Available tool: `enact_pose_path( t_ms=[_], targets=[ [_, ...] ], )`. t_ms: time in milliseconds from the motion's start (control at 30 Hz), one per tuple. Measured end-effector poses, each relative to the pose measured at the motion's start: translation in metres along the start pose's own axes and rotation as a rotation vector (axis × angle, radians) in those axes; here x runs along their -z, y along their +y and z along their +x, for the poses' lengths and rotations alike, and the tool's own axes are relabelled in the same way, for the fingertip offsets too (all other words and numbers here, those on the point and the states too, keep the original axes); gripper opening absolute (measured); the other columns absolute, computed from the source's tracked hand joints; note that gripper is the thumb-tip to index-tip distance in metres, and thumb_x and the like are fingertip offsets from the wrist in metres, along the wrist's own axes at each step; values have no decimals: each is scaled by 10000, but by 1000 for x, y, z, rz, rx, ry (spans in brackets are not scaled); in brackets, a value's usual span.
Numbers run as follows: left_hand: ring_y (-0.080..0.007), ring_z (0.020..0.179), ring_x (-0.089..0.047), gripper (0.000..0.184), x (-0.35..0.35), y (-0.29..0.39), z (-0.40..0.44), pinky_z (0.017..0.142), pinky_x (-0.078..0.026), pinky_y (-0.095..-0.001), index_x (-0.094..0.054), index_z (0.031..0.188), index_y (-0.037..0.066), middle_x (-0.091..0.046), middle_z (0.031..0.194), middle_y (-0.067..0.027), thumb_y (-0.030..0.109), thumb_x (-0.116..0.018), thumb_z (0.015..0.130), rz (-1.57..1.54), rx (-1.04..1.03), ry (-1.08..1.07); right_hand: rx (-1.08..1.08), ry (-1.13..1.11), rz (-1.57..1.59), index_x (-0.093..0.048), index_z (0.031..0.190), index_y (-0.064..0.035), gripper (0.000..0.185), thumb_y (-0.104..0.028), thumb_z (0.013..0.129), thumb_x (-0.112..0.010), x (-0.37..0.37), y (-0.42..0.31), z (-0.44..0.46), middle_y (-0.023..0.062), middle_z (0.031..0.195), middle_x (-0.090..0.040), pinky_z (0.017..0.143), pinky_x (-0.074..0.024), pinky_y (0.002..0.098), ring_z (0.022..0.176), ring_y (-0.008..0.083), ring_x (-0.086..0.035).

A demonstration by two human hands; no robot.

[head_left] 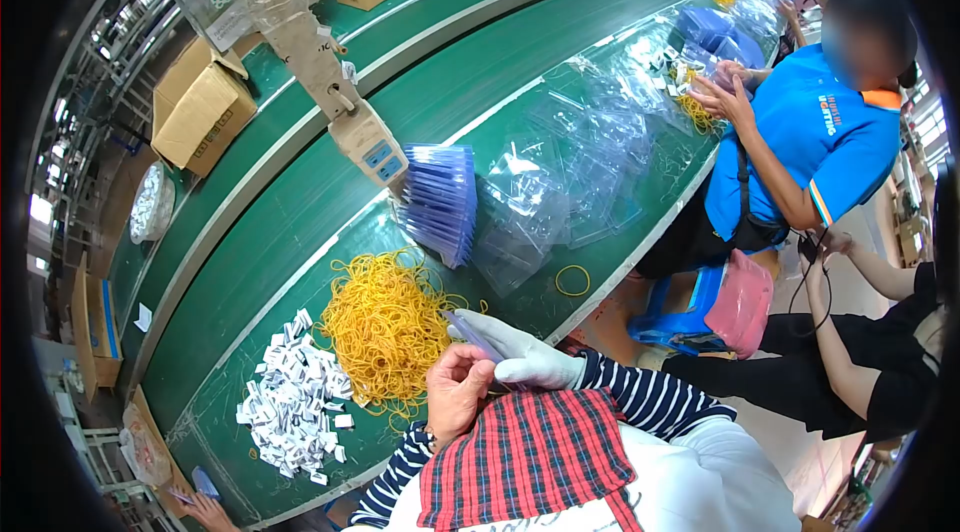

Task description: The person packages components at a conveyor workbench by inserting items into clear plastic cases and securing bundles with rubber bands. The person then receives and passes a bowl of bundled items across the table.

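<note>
In front of my chest I hold a thin, bluish clear plastic piece (479, 336), seen nearly edge-on. My left hand (458, 394), bare, pinches its lower end with thumb and fingers. My right hand (532, 356), in a pale glove, is closed around its other side; the fingertips are partly hidden. Just beyond my left hand lies a big heap of yellow rubber bands (385, 327). Left of that is a pile of small folded white paper pieces (295, 397). A stack of bluish clear plastic pieces (440, 202) stands farther up the table.
Loose clear plastic sheets (590, 147) cover the green table toward the right, with one rubber band (572, 280) near its edge. A post with a switch box (370, 147) rises beside the conveyor belt (290, 207). A co-worker in blue (810, 137) works at right. Cardboard boxes (205, 107) stand across.
</note>
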State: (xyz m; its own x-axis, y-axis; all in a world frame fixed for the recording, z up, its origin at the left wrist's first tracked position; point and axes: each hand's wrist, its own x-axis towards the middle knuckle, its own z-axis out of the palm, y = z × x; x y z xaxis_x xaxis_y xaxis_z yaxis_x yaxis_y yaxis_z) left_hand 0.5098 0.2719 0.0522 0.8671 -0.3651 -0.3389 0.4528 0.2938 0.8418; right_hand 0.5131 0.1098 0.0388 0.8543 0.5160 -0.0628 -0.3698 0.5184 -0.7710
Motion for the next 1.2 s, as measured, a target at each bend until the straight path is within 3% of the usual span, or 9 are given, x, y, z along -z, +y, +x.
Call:
enact_pose_path(
  t_ms=[200, 367, 400, 500, 533, 867, 967, 1067, 1200],
  targets=[
    [-44, 570, -452, 111, -8, 8, 4, 518, -371, -191, -565, 921, 34, -538, 704, 23, 145, -560, 931, 135, 86, 20, -16, 50, 176, -108, 1464, 18, 954, -328, 780, -675, -3, -2, -1, 149, 1505, -203, 1129, -165, 343, 1391, 231, -205],
    [-57, 575, -426, 114, -5, -7, 10, 523, -361, -206, -513, 852, 39, -488, 680, 22, 116, -477, 928, 330, -77, 0, -54, 102, 196, -139, 1470, -14, 918, -333, 784, -659, 6, 2, -9, 125, 1482, -252, 1108, -208, 316, 1359, 210, -261],
    [-58, 570, -421, 122, -7, -6, 11, 521, -359, -207, -509, 848, 41, -483, 675, 20, 122, -469, 929, 361, -114, 3, -46, 95, 162, -225, 1452, -40, 803, -329, 816, -619, 16, 13, -10, 131, 1435, -339, 1059, -315, 375, 1297, 241, -374],
    [-68, 536, -397, 160, -5, -2, 16, 502, -359, -213, -472, 822, 54, -454, 666, 9, 145, -422, 943, 297, -168, 28, 46, 180, 714, -330, 1411, -83, 655, -310, 845, -571, 43, 4, -20, 140, 1361, -441, 962, -422, 460, 1201, 291, -485],
    [-67, 536, -404, 162, -3, 1, 22, 497, -360, -211, -475, 832, 53, -454, 666, 10, 150, -426, 952, 238, -163, 42, 72, 300, 717, -392, 1373, -119, 563, -299, 861, -538, 55, -4, -26, 149, 1308, -497, 873, -472, 523, 1135, 336, -538],
    [-48, 539, -472, 198, -47, 24, 124, 453, -361, -179, -578, 994, 11, -548, 691, 1, 197, -516, 965, 283, -163, -10, 398, 355, 652, -218, 1452, -52, 839, -593, 862, -469, 83, -25, -80, 269, 1447, -268, 958, -414, 553, 1280, 427, -365],
    [-64, 565, -492, 302, -73, 32, 170, 470, -373, -189, -551, 1088, -19, -550, 719, -17, 254, -522, 961, 336, -182, -77, 461, 344, 676, -260, 1448, -78, 730, -552, 911, -404, 80, -28, -89, 182, 1448, -323, 929, -448, 531, 1259, 392, -411],
    [-48, 602, -521, 272, -80, 20, 200, 496, -415, -174, -545, 1103, 12, -588, 761, -19, 230, -550, 941, 487, -218, 27, 451, 411, 480, -240, 1456, -86, 770, -523, 882, -508, 79, -30, -98, 158, 1439, -335, 941, -444, 498, 1270, 343, -410],
    [-62, 611, -528, 174, -91, 28, 137, 532, -437, -195, -553, 983, 22, -597, 778, -26, 183, -573, 921, 382, 7, -307, 396, 530, 156, -170, 1473, -76, 863, -438, 837, -627, 72, -35, -98, 137, 1443, -309, 958, -433, 411, 1283, 280, -398]
  ],
)
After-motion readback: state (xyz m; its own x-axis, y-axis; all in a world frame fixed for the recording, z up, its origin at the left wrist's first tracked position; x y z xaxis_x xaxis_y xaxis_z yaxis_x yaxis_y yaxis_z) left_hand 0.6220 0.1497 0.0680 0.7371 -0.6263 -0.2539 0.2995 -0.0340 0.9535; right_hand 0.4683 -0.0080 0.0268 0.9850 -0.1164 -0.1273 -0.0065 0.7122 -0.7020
